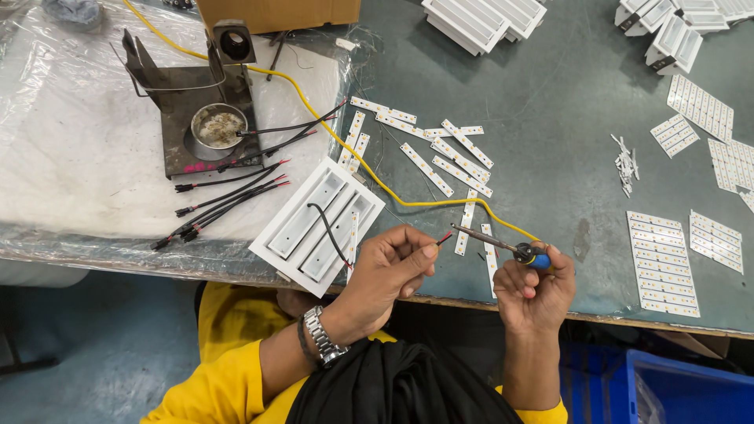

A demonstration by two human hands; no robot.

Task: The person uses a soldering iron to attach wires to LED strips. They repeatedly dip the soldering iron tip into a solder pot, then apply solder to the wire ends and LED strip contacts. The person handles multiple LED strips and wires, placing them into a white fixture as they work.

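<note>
Hands met just above the near edge of the table (550,141). The left hand (393,271) pinched a thin wire (444,238) between thumb and fingertips, its short red-tipped end sticking out to the right. The right hand (534,290) was closed around the blue grip of a soldering iron (491,242), whose long axis ran up and to the left, so its tip pointed straight at the wire end, very close but with a slight gap between them. The wire lay nearer the left hand, the iron's tip between both hands. A yellow cord (330,129) trailed from the iron across the table to the far left.

Just left of the left hand sat a white rectangular light housing (294,228) with a black lead curling over it. Behind it stood a dark metal stand (177,102) holding a round tin (218,126), with loose black-and-red leads (228,196) beside it on clear plastic sheeting. White LED strips (440,161) lay scattered mid-table; rectangular white panels of strips (664,263) lay to the right. A brown cardboard box (275,12) stood at the far edge, a blue bin (683,389) below right.
</note>
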